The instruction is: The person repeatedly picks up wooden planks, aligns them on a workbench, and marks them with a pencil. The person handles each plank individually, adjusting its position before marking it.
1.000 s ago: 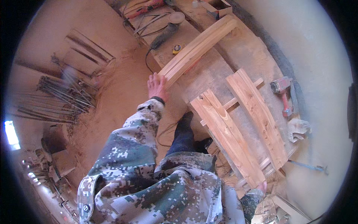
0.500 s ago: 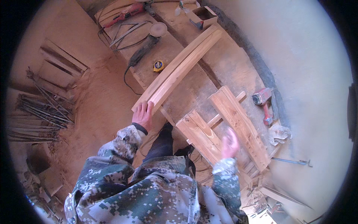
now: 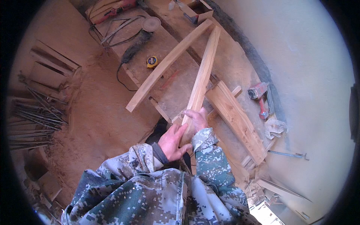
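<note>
A plank [image 3: 204, 73] slants over the table [image 3: 178, 92] from the near edge toward the far one, the right hand [image 3: 197, 119] clasped around its near end, the left hand [image 3: 173, 143] with thumb spread and fingertips against the same plank. To the left, a second plank [image 3: 164, 69] juts past the near edge, a yellow tape measure [image 3: 152, 62] just beside it.

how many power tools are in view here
3: a red power tool at the top left, a black disc grinder near the yellow tape measure, and a red pistol-grip tool at the right. Clutter may hide others.
</note>
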A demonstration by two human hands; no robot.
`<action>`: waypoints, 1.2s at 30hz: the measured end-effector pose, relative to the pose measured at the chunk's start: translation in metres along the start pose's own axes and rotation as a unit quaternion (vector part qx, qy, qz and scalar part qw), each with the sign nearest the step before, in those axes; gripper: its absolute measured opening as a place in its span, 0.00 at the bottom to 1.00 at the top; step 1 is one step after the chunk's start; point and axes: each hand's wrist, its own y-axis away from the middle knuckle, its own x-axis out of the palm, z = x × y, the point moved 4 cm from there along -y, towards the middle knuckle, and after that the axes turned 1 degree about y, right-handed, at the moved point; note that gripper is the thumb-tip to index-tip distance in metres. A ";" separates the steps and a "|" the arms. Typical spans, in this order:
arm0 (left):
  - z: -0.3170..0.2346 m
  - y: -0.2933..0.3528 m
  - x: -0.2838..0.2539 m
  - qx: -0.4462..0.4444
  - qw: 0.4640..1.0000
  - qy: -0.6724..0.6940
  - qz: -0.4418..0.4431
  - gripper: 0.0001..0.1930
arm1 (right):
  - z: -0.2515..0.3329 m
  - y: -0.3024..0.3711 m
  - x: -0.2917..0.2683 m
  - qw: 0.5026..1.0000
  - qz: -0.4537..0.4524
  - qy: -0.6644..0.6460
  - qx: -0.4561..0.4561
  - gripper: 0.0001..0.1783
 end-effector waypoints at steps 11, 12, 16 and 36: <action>0.029 -0.116 0.048 -0.139 0.907 0.396 -0.030 0.37 | -0.016 0.101 -0.123 0.971 0.056 0.219 -0.076 0.35; 0.026 -0.129 0.053 -0.160 0.820 0.550 0.009 0.34 | -0.022 0.112 -0.131 0.977 0.085 0.189 -0.044 0.37; 0.017 -0.144 0.055 -0.152 0.689 0.709 0.022 0.24 | -0.047 0.148 -0.159 0.963 0.270 0.003 -0.017 0.43; 0.089 -0.041 0.103 -0.225 0.705 0.667 -0.085 0.19 | -0.254 0.181 -0.348 0.970 0.189 -0.049 0.145 0.33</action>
